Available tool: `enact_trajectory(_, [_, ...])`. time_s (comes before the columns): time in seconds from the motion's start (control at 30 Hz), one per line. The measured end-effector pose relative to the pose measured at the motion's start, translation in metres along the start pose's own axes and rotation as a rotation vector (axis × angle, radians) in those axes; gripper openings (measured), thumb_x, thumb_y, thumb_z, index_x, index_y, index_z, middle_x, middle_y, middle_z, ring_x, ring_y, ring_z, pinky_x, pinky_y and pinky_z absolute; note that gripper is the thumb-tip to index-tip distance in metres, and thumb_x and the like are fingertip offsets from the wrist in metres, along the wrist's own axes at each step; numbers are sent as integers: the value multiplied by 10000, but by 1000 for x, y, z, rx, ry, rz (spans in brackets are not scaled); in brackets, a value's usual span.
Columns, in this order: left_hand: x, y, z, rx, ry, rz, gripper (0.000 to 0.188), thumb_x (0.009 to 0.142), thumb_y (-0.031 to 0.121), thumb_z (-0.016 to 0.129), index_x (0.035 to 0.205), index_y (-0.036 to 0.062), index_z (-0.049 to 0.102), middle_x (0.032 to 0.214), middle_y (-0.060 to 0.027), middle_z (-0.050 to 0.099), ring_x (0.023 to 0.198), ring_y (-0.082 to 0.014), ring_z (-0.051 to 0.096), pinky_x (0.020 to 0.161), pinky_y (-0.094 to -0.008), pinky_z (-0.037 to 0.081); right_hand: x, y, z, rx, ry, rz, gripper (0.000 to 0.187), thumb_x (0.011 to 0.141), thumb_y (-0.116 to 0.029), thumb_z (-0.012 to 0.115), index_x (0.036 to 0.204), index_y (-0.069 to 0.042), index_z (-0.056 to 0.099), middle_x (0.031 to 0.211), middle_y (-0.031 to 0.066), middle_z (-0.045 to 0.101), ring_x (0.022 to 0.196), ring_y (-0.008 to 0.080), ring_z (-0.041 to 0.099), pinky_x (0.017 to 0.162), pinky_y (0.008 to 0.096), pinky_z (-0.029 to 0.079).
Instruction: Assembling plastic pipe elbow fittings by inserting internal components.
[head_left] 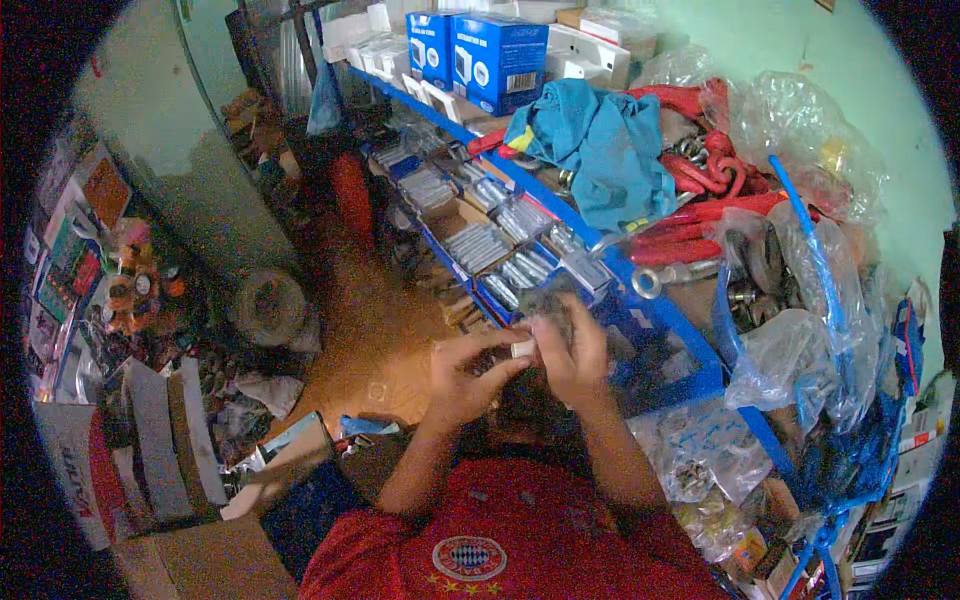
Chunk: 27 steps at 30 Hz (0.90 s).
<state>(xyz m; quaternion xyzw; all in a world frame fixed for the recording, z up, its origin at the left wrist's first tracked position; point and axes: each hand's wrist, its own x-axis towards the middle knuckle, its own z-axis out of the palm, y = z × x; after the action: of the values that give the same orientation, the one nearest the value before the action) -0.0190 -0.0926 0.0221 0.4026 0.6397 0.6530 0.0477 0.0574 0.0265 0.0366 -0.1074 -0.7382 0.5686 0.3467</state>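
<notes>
Both hands meet in front of my chest, near the front corner of the shelf boxes. My left hand (468, 372) pinches a small white cylindrical piece (522, 348) between thumb and fingers. Close against it, my right hand (574, 352) is closed, its fingers bent toward the white piece. A dark grey, blurred thing (545, 305) shows at the right fingertips; its kind is too smeared to tell. Just beyond the hands, open boxes hold silvery metal rods (477, 246), perhaps bolts or anchors.
A blue-edged shelf (680, 335) runs along my right, carrying a teal cloth (595, 150), red shackle-like hardware (715, 170) and clear plastic bags (790, 360). Blue cartons (498, 62) stand at the far end. Cardboard boxes (215, 555) crowd the lower left; brown floor (365, 345) lies between.
</notes>
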Motion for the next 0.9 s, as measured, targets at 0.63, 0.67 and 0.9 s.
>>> enact_trajectory(0.63, [25,-46,-2,-708,-19,-250,242,778,54,611,997,-21,539,879,-88,606,799,-135,577,701,-272,478,21,13,5,903,-41,88,570,813,-422,433,1176,17,421,1182,134,472,949,204,522,835,306,408])
enact_trajectory(0.67, [30,-48,-5,-705,-28,-249,242,778,54,611,997,-21,539,879,-88,606,799,-135,577,701,-272,478,23,11,4,580,-113,0,494,813,-294,479,1188,20,415,1149,126,503,934,198,533,809,297,423])
enact_trajectory(0.9, [72,-62,-38,-323,-249,-144,245,726,-18,644,964,-18,586,944,-73,598,857,-129,562,780,-251,435,61,32,36,-8,-21,-174,295,772,-102,602,1021,31,515,883,101,609,798,139,572,734,270,447])
